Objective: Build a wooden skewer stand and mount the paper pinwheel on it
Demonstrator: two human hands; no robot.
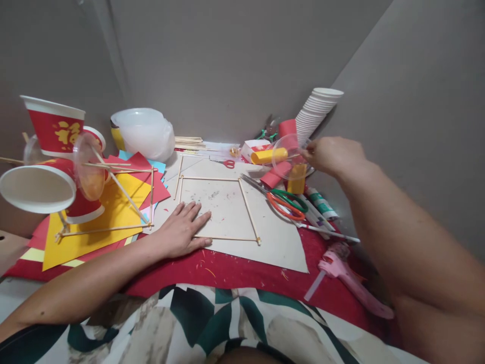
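My left hand (182, 228) lies flat with fingers spread on a beige card sheet (273, 237), resting on the lower left corner of a square frame of thin wooden sticks (248, 207). My right hand (333, 155) reaches to the back right, fingers closed on the rim of a clear plastic cup (285, 156). Around that cup lie a yellow paper roll (268, 155), red paper rolls (276, 176) and a tilted stack of white paper cups (315, 114).
Scissors with green and orange handles (288, 201), glue tubes (320, 203) and a pink glue gun (350, 280) lie at the right. At left stand red paper cups on sticks (56, 151) over coloured paper sheets (94, 227). A white plastic bag (146, 132) sits at the back.
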